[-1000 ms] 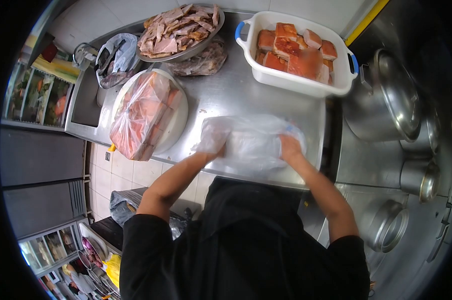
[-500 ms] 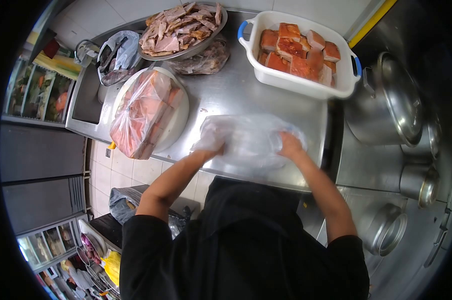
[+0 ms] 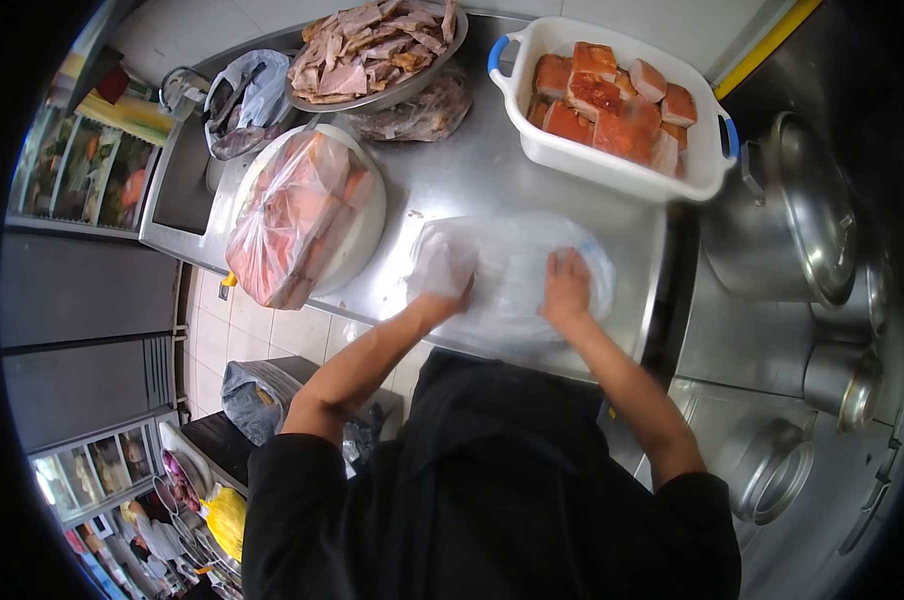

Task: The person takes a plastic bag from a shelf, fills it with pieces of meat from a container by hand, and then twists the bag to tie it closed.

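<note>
At counter (image 3: 472, 185): 2 hands (image 3: 456, 282) (image 3: 569, 287) on 1 bag (image 3: 510, 262).

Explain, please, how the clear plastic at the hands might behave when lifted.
The clear plastic would likely flop, since it drapes loosely over the left hand. It is probably light, looking like thin, see-through film.

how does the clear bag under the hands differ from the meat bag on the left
The clear bag lies spread out on the steel table, while the meat bag rests on a round white container. The clear bag looks fairly flat; the meat bag bulges, packed full. Both are see-through plastic.
</note>
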`<state>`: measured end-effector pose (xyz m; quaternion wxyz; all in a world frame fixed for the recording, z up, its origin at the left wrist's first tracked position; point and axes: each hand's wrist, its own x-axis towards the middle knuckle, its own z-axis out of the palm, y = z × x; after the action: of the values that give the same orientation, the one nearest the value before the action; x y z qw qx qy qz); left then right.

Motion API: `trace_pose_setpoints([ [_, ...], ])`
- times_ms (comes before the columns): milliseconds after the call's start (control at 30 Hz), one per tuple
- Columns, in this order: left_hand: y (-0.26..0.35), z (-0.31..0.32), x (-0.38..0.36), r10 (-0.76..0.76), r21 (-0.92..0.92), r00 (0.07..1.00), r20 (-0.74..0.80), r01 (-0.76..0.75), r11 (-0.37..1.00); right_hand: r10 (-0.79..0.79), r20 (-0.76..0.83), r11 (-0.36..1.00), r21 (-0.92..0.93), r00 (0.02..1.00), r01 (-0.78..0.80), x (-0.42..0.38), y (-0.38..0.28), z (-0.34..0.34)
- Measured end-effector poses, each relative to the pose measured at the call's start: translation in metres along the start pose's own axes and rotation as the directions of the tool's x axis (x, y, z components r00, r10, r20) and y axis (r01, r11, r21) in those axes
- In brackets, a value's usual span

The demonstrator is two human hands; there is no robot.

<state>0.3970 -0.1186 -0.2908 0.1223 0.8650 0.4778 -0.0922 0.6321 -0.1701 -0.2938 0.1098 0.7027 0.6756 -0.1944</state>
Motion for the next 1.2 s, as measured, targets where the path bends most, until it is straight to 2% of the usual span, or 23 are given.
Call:
trace_pose_setpoints([
  [33,0.001,-0.001,0.002,0.019,0.034,0.999,-0.047,-0.017,0.999,-0.049,0.034,0.999,0.001,0.998,0.049,-0.004,-0.009,-0.008],
  [133,-0.002,0.001,0.003,0.04,0.072,0.998,0.042,-0.043,0.997,-0.272,0.111,0.958,-0.065,0.956,0.281,-0.005,-0.018,-0.011],
  [167,0.0,-0.007,0.004,0.02,-0.003,0.996,0.087,-0.02,1.0,-0.356,0.137,0.924,-0.096,0.924,0.37,-0.005,-0.019,-0.01],
  [233,0.004,-0.03,0.006,-0.011,-0.146,0.983,0.182,0.038,0.989,-0.325,0.144,0.937,-0.086,0.935,0.339,-0.002,-0.02,0.002],
  [267,0.003,-0.023,0.009,-0.067,-0.325,0.979,0.193,0.128,0.937,-0.311,0.152,0.942,-0.079,0.938,0.325,-0.003,-0.021,0.007],
  [333,-0.001,-0.004,0.019,-0.163,-0.637,0.957,0.242,0.283,0.717,-0.327,0.127,0.943,-0.025,0.937,0.332,-0.01,-0.019,0.01],
  [367,0.001,-0.018,0.013,-0.143,-0.752,0.952,0.27,0.301,0.586,-0.332,0.113,0.943,0.001,0.937,0.334,-0.013,-0.017,0.011],
  [467,0.005,-0.028,-0.005,-0.042,-0.731,0.985,0.165,0.151,0.665,-0.319,0.121,0.948,0.053,0.94,0.315,-0.018,-0.014,0.011],
  [500,0.016,-0.05,-0.018,0.0,-0.772,0.991,0.133,0.103,0.627,-0.328,0.074,0.944,0.065,0.942,0.324,-0.016,-0.014,0.011],
  [533,0.029,-0.073,-0.033,-0.019,-0.791,0.992,0.129,0.114,0.601,-0.335,0.031,0.94,0.079,0.942,0.331,-0.016,-0.014,0.014],
  [600,0.052,-0.111,-0.061,-0.122,-0.745,0.986,-0.113,-0.003,0.667,-0.359,-0.049,0.927,0.1,0.932,0.362,-0.017,-0.014,0.015],
  [633,0.058,-0.112,-0.067,-0.176,-0.619,0.909,-0.378,-0.106,0.778,-0.377,-0.091,0.917,0.102,0.922,0.385,-0.017,-0.013,0.01],
  [667,0.063,-0.113,-0.071,-0.182,-0.457,0.763,-0.62,-0.163,0.875,-0.396,-0.133,0.907,0.101,0.909,0.409,-0.017,-0.012,0.003],
  [700,0.069,-0.125,-0.076,-0.2,-0.344,0.664,-0.721,-0.092,0.934,-0.417,-0.175,0.866,0.223,0.892,0.448,-0.02,-0.013,-0.013],
  [733,0.074,-0.128,-0.084,-0.273,-0.341,0.707,-0.652,0.049,0.939,-0.432,-0.219,0.807,0.34,0.875,0.483,-0.024,-0.012,-0.031],
  [767,0.074,-0.132,-0.084,-0.232,-0.281,0.699,-0.676,0.047,0.959,-0.442,-0.263,0.731,0.449,0.858,0.514,-0.029,-0.012,-0.051],
  [800,0.074,-0.134,-0.083,-0.191,-0.219,0.689,-0.699,0.048,0.975,-0.424,-0.332,0.695,0.476,0.842,0.538,-0.03,-0.009,-0.071],
  [867,0.076,-0.131,-0.082,-0.217,-0.207,0.75,-0.625,0.109,0.972,-0.378,-0.463,0.617,0.52,0.802,0.591,-0.023,-0.001,-0.113],
  [933,0.072,-0.119,-0.076,-0.243,-0.179,0.771,-0.588,0.169,0.969,-0.202,-0.619,0.678,0.471,0.759,0.564,0.001,0.015,-0.151],
  [1000,0.058,-0.094,-0.071,-0.271,-0.139,0.76,-0.591,0.235,0.962,-0.07,-0.759,0.799,0.346,0.647,0.492,0.061,0.047,-0.169],
  [1067,0.05,-0.09,-0.072,-0.318,-0.149,0.775,-0.545,0.284,0.947,0.003,-0.757,0.902,0.284,0.653,0.326,0.108,0.07,-0.204],
  [1133,0.041,-0.086,-0.074,-0.362,-0.165,0.789,-0.497,0.324,0.932,0.069,-0.738,0.943,0.268,0.672,0.197,0.157,0.079,-0.219],
  [1200,0.036,-0.094,-0.075,-0.391,-0.371,0.804,-0.448,0.231,0.899,0.116,-0.653,0.948,0.298,0.749,0.114,0.206,0.083,-0.218],
])
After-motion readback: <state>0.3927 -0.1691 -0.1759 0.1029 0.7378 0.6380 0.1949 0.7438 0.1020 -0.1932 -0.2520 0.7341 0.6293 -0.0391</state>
